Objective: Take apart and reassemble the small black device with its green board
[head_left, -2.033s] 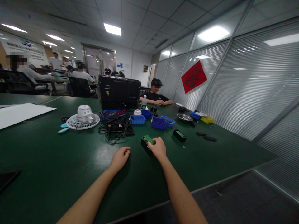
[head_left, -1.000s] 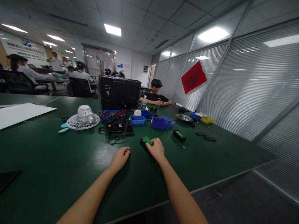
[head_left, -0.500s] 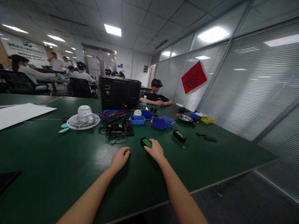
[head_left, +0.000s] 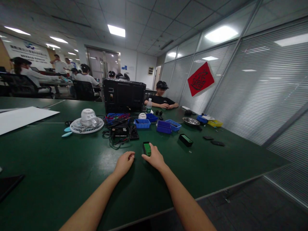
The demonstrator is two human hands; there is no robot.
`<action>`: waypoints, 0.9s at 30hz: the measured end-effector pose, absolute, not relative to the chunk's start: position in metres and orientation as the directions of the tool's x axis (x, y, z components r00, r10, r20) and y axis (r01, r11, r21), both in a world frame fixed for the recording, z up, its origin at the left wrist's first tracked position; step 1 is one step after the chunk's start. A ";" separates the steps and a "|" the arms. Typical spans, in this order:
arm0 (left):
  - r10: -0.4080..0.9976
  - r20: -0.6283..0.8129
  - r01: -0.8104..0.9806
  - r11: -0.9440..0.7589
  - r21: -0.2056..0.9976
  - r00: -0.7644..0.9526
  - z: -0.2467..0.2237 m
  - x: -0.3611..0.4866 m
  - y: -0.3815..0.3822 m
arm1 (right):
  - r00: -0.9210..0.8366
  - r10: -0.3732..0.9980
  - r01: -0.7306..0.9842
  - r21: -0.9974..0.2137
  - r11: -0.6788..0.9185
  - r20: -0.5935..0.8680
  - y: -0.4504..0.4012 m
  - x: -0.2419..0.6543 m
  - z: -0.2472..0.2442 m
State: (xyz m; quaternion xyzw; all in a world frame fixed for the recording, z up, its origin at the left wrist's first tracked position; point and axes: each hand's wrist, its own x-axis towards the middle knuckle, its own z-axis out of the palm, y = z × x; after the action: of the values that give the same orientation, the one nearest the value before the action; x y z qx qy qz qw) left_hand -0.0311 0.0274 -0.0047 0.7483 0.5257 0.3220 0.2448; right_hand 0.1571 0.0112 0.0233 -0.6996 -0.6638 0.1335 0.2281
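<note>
My right hand (head_left: 156, 158) is closed around the near right side of a small black case (head_left: 144, 148) with a green circuit board (head_left: 147, 149) in it. The case rests on the green table, and the hand covers part of it. To its left, my left hand (head_left: 125, 163) rests on the tabletop with its fingers curled together, apart from the case. No object shows in the left hand. A second black case (head_left: 185, 140), also with a green board inside, lies farther right, beside a small ring (head_left: 190, 151).
Beyond the hands lie a tangle of cables (head_left: 116, 141), blue bins (head_left: 142, 123), a white fan part (head_left: 87, 123) and a large black panel (head_left: 124, 95). Flat black pieces (head_left: 218, 143) and a metal dish (head_left: 191, 121) are at right. A person (head_left: 161, 96) sits opposite.
My right hand has drawn the black case slightly left and toward me, turning it so its length points more away from me. The left hand stays almost in place.
</note>
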 end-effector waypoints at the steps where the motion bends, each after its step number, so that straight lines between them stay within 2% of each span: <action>1: 0.945 0.226 0.626 -0.327 0.708 0.238 -0.005 -0.031 0.027 | 0.071 0.992 0.853 -0.522 -0.006 0.106 0.011 0.157 0.024; 5: 0.945 0.227 0.619 -0.326 0.715 0.235 -0.007 -0.031 0.028 | 0.004 0.993 0.743 -0.664 0.078 0.121 0.013 0.166 0.025; 8: 0.944 0.229 0.625 -0.328 0.709 0.236 -0.009 -0.032 0.028 | 0.002 0.995 0.618 -0.782 0.080 0.103 0.018 0.174 0.024; 11: 0.945 0.225 0.628 -0.326 0.706 0.236 -0.007 -0.032 0.028 | 0.013 0.995 0.547 -0.834 0.079 0.103 0.020 0.178 0.022; 20: 0.936 0.218 0.624 -0.347 0.701 0.276 -0.004 -0.030 0.027 | -0.015 0.968 0.594 -0.777 0.210 0.251 0.026 0.176 0.016; 27: 0.915 0.218 0.619 -0.391 0.681 0.339 0.003 -0.028 0.022 | -0.090 0.971 0.622 -0.749 0.229 0.222 0.025 0.172 0.017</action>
State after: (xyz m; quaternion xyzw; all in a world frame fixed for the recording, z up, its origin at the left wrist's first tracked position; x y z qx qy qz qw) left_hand -0.0285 0.0220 0.0028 0.7792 0.4922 0.2972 0.2495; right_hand 0.1718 0.0250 0.0171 -0.5716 -0.6970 0.2430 0.3585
